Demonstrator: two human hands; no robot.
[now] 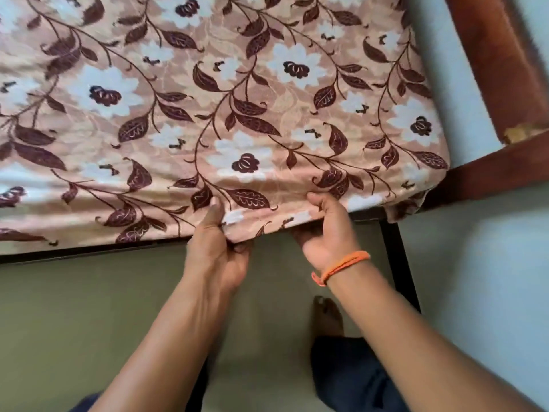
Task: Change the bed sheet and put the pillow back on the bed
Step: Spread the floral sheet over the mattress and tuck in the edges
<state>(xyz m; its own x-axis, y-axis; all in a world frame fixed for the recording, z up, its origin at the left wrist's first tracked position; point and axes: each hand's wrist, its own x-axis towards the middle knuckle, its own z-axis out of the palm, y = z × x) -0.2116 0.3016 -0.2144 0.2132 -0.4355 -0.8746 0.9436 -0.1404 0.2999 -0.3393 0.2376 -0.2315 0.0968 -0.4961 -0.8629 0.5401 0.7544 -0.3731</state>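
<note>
Bare foot on the floor, and above it both hands at the mattress edge: left hand pinches the floral bed sheet hem, right hand, orange wristband, curls under it. The sheet lies spread across the bed, wooden frame beyond.

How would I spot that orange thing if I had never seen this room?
Start at the big floral bed sheet and follow its near edge down to the two hands gripping it. The orange band circles the wrist just behind the right hand. The left hand's wrist is bare.
</note>
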